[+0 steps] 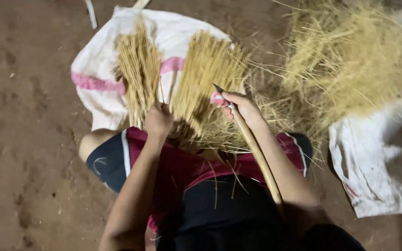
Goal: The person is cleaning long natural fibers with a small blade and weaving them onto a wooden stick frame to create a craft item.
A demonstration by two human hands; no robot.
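While my left hand (158,122) gripped pale straw stalks (140,74), my right hand (244,108) clenched a long-handled knife (252,144); trimming looked underway, next needing a careful cut.

Warm, dim light from above (edges perhaps soft), shadows below.

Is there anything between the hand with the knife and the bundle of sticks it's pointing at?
Nothing visible. The right hand holds the long-handled knife with its tip right at the right-hand stick bundle. The left hand already grips sticks beside it.
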